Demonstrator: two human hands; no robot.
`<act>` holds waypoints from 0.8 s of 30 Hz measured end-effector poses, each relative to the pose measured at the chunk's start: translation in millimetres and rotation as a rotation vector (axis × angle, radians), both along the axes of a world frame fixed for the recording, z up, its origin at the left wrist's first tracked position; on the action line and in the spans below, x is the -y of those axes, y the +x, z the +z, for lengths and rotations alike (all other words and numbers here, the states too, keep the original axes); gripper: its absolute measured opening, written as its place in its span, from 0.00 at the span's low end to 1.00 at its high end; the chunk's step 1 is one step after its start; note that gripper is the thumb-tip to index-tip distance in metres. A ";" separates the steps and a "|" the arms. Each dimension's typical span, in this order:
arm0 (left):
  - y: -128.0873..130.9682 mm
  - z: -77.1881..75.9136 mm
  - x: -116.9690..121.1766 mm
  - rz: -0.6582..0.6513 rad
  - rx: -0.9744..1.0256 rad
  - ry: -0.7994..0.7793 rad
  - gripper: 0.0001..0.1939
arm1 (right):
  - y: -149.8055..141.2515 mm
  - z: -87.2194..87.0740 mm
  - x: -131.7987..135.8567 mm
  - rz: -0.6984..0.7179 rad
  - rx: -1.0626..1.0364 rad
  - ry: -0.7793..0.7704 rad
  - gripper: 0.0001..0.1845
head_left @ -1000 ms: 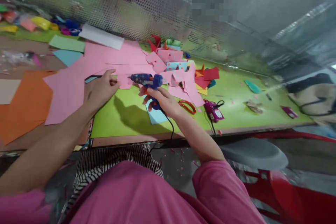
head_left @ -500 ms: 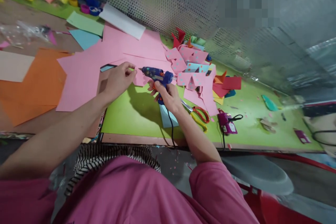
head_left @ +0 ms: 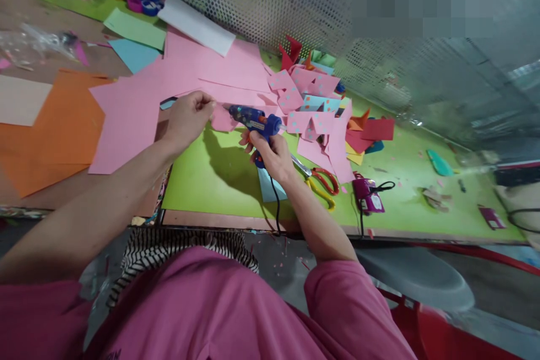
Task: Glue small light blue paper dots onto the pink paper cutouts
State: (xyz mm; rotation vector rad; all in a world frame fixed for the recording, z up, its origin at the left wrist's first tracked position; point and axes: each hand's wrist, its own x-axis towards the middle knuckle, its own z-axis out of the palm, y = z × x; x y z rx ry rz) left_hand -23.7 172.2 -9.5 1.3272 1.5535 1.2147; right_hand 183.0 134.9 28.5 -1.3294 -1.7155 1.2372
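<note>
Right hand (head_left: 272,156) closed round the handle of a blue glue gun (head_left: 252,118), which I view from afar over the green work surface (head_left: 189,185), its nozzle pointing left. Left hand (head_left: 185,118) with thumb and fingertips pinched, as far as I can make out, on the edge of a small pink piece (head_left: 223,120); the nozzle stands just beside those fingertips. I judge gluing here to be under way and unfinished, since both hands are engaged at this one piece. To its right, dotted pink pieces (head_left: 310,122) and a dotted light-blue piece (head_left: 319,104) lie clustered, cut and notched; I take their shaping as done, but cannot tell whether any carries glue. Large pink paper (head_left: 126,124) spreads to the left, much of it apparently unworked. Scissors (head_left: 301,165) lie well apart from the left hand, beside the right forearm; a purple box (head_left: 369,197) sits farther right.

Hard to make out: the nozzle's very tip, any glue, and how firmly the trigger is pressed. Right hand and forearm cover part of a light-blue sheet (head_left: 265,187); the black cable (head_left: 278,215) drops out of sight past the table's near edge.
</note>
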 end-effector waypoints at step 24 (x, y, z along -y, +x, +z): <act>6.2 18.1 13.3 -0.084 -0.110 -0.094 0.16 | -3.1 -11.7 -5.1 0.019 0.160 0.082 0.33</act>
